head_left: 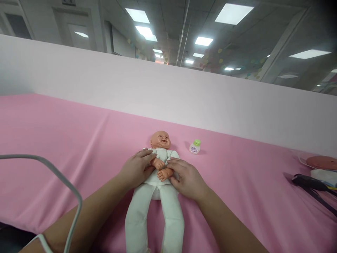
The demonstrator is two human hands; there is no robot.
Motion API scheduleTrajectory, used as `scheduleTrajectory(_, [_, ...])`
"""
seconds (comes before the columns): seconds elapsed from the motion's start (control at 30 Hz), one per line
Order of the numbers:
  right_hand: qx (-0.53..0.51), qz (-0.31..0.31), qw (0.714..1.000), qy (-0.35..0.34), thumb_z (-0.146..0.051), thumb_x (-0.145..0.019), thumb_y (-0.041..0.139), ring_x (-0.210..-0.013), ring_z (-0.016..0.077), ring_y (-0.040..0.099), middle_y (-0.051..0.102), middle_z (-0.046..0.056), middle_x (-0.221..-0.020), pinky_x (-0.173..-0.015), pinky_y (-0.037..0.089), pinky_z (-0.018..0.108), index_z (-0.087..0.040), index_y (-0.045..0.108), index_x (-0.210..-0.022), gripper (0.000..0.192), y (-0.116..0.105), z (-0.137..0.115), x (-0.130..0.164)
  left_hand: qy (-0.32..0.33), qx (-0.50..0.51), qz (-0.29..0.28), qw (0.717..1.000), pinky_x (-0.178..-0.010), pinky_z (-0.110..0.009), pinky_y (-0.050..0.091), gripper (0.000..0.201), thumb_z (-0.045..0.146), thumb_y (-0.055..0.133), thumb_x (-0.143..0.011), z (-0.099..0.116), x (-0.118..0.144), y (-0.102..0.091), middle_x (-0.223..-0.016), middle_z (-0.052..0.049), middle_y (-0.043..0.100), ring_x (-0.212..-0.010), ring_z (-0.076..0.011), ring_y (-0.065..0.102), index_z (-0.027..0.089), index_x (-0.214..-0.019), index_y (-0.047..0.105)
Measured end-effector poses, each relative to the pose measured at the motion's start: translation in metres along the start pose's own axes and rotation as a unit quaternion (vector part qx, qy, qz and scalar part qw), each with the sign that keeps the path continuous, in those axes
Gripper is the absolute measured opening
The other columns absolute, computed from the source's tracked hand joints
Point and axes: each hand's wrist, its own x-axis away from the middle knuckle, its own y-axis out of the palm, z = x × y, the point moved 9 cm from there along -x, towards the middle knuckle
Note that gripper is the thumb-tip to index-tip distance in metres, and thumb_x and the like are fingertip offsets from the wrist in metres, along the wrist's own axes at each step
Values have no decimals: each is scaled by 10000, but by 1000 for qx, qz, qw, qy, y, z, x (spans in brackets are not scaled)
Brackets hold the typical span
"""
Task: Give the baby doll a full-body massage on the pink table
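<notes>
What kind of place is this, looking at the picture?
Probably an office room set up for baby-care practice: a baby doll lies on a pink cloth, a small bottle stands nearby, and glass partitions show behind.

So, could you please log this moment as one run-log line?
left hand: on doll torso | right hand: on doll torso | bottle: beside doll's head

Doll (pixel 155 182) in white clothes, pink sheet (pixel 65 147), bottle (pixel 195 147) with seemingly green cap
</notes>
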Motion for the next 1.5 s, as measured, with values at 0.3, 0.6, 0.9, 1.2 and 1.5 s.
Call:
scheduleTrajectory(0.3, [-328, 244, 867, 287, -487, -864, 715, -1165, 281, 701, 722, 96, -1260, -991, 606, 469, -221, 624, -1202, 440, -24, 114, 27, -242, 376, 164, 879, -975, -386, 563, 236, 424, 674, -889, -76, 4, -16, -1198, -67, 741, -1152, -291, 675, 242, -1036, 711])
scheduleTrajectory(0.6, [-513, 248, 648, 505, -444, -925, 643, -953, 269, 784, 763, 69, -983, -874, 655, 517, -246, 580, -1141, 300, 24, 169, 65, -490, 551, 271, 619, -711, -424, 644, 150, 192, 604, -858, -140, 34, 8, -868, -61, 642, -731, -230, 713, 231, -989, 542])
scheduleTrajectory(0.9, [-442, 272, 744, 420, -480, -879, 695, -1030, 276, 758, 736, 95, -1196, -885, 655, 485, -240, 552, -1302, 507, 1, 160, 51, -451, 551, 274, 647, -764, -404, 639, 127, 235, 616, -890, -138, 28, 4, -953, -88, 667, -807, -226, 722, 208, -1007, 576])
scheduleTrajectory(1.2, [-112, 163, 962, 187, -333, -871, 687, -1166, 260, 697, 712, 59, -1313, -1033, 565, 441, -280, 661, -1293, 426, -20, 53, 13, -134, 231, 156, 951, -990, -431, 556, 344, 402, 627, -928, -42, 4, -22, -1235, -73, 724, -1149, -282, 686, 234, -1226, 655])
scheduleTrajectory(1.5, [93, -14, 995, 40, -102, -851, 590, -1336, 289, 592, 639, 94, -1442, -1132, 502, 484, -243, 695, -1340, 520, 11, 12, 2, 20, -15, 8, 1000, -1151, -472, 473, 450, 247, 557, -934, 3, 4, 1, -1454, -113, 634, -1379, -298, 553, 215, -1371, 662])
